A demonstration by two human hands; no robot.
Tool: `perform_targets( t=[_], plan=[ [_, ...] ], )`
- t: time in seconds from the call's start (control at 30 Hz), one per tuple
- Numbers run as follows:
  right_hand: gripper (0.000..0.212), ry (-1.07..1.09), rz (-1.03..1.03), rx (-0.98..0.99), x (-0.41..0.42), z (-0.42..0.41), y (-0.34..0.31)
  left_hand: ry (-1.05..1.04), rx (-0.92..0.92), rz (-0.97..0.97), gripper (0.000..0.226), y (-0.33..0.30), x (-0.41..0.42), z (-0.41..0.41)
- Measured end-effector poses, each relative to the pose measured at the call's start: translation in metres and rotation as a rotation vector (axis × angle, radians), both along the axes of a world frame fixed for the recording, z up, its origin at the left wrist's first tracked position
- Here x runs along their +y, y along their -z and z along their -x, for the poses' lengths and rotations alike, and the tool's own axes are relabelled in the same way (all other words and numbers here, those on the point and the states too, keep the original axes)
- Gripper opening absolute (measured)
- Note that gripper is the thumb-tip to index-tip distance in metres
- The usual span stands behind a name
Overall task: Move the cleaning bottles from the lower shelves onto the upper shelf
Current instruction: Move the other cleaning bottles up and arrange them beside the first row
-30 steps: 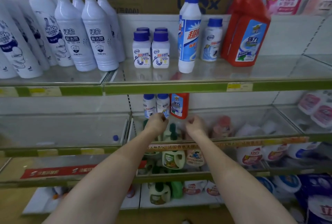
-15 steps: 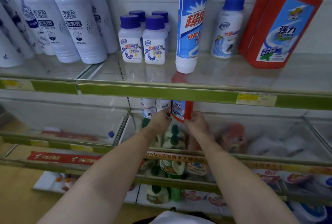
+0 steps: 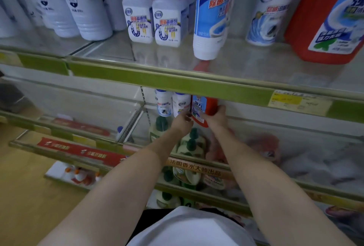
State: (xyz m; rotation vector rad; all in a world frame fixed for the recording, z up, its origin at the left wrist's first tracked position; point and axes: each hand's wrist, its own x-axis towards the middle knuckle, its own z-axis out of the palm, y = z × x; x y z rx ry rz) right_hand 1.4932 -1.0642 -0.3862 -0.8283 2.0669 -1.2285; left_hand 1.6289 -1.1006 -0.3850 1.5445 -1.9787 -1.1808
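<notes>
Head view: the small red cleaning bottle [image 3: 203, 108] stands on the lower shelf [image 3: 295, 127], its top hidden behind the upper shelf's green edge strip [image 3: 177, 83]. The right hand [image 3: 215, 116] wraps it from 3 o'clock; the left hand [image 3: 182, 121] curls fingers against its label at 9 o'clock. Two white bottles [image 3: 171, 103] stand touching, at 9 o'clock. On the upper shelf, bare glass [image 3: 256, 64] lies at 12 o'clock between the tall blue-white bottle [image 3: 212, 13] and the big red jug [image 3: 325, 15].

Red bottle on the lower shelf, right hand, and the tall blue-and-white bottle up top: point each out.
red bottle [image 3: 211, 103], head view, red side by the label
right hand [image 3: 216, 118], head view, back of hand
tall bottle [image 3: 213, 15], head view, front label
</notes>
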Motion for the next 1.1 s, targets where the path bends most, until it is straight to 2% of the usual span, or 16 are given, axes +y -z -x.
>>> perform_targets(
  t=[0.2,0.33,0.47,0.57,0.7,0.83,1.0,1.1],
  plan=[
    [0.076,-0.087,-0.044,0.255,-0.003,0.003,-0.007,-0.073,0.018,-0.032,0.033,-0.001,-0.006,-0.009],
    [0.08,-0.121,-0.058,0.231,0.005,0.007,-0.012,-0.06,0.003,-0.067,0.032,-0.008,-0.008,-0.017],
    [0.082,-0.197,-0.044,0.106,0.028,0.008,-0.014,-0.032,-0.027,-0.109,0.033,-0.013,-0.006,-0.026],
    [0.087,-0.259,-0.092,0.044,0.045,0.001,-0.014,0.057,-0.068,-0.137,0.05,-0.006,-0.001,-0.034],
    [0.084,-0.271,-0.134,-0.023,0.071,-0.026,-0.021,0.15,-0.087,-0.134,0.074,0.046,-0.013,-0.047],
    [0.085,-0.266,-0.128,-0.032,0.09,-0.057,-0.029,0.17,-0.026,-0.148,0.083,-0.015,0.028,-0.079],
    [0.078,-0.132,-0.073,0.042,0.108,-0.094,-0.035,0.162,0.071,-0.16,0.078,-0.041,0.03,-0.107],
    [0.078,-0.124,-0.111,0.081,0.121,-0.105,-0.051,0.211,0.146,-0.169,0.079,-0.056,0.035,-0.122]
  ],
)
